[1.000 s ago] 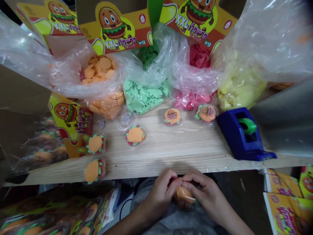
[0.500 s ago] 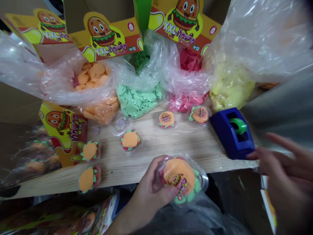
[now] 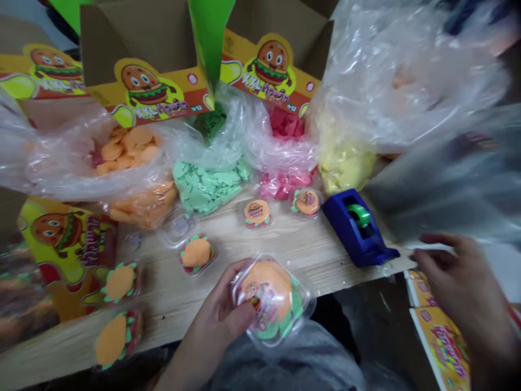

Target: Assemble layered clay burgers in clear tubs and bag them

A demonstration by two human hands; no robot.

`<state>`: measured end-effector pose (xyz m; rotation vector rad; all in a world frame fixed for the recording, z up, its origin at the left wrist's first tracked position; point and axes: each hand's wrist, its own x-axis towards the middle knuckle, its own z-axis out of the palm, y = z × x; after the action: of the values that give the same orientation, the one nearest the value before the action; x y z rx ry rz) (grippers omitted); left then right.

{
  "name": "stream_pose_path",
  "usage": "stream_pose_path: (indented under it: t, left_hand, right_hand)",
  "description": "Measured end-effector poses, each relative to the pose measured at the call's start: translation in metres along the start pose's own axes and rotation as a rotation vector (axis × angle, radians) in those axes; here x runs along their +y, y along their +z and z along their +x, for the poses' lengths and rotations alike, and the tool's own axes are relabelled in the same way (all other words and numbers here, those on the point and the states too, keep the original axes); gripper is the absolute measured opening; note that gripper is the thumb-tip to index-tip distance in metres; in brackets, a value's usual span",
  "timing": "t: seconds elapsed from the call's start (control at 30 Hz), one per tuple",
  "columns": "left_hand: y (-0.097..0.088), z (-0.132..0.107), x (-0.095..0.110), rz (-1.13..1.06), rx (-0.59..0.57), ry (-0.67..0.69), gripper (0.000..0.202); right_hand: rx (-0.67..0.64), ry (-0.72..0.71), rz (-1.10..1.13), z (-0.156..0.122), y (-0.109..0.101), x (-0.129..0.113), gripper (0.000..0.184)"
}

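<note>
My left hand is closed around a clear plastic box at the table's front edge. Through its lid show an orange disc, green leaf-shaped pieces and a burger sticker. At the right, my right hand pinches the end of a strip of clear tape. That strip stretches from the blue tape dispenser, which holds a green-cored roll. Two stickered boxes stand behind: one box in the middle and another box beside the dispenser.
Bags of orange discs, green pieces, pink pieces and yellow pieces line the back, before printed cartons. Several filled boxes without visible stickers, including one box, sit left. A printed carton lies below right.
My right hand has come to the dispenser's front and now draws out tape between finger and thumb. The camera view has shifted; my left hand keeps hold of the box.
</note>
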<state>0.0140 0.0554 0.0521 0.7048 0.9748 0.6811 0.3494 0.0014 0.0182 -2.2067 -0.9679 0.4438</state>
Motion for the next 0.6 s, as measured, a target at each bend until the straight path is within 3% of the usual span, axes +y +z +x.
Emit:
stream_pose_path:
  t: [0.17, 0.27, 0.43, 0.53, 0.6]
  left_hand:
    - [-0.003, 0.002, -0.004, 0.046, 0.110, -0.085, 0.064]
    - [0.000, 0.003, -0.002, -0.002, 0.084, -0.106, 0.064]
    - [0.008, 0.002, 0.015, 0.004, -0.107, -0.072, 0.068]
    - [0.014, -0.001, 0.025, 0.029, -0.086, -0.020, 0.065]
    - [0.017, -0.003, 0.030, 0.026, -0.023, 0.019, 0.064]
  right_hand:
    - [-0.281, -0.002, 0.018, 0.004, 0.007, -0.020, 0.043]
    - [-0.322, 0.049, 0.024, 0.008, 0.008, -0.025, 0.047]
    - [-0.389, 0.140, 0.106, 0.012, 0.005, -0.024, 0.046]
    - [-0.431, 0.285, 0.384, 0.005, -0.007, -0.012, 0.037]
    - [-0.383, 0.264, 0.458, -0.002, -0.014, 0.002, 0.031]
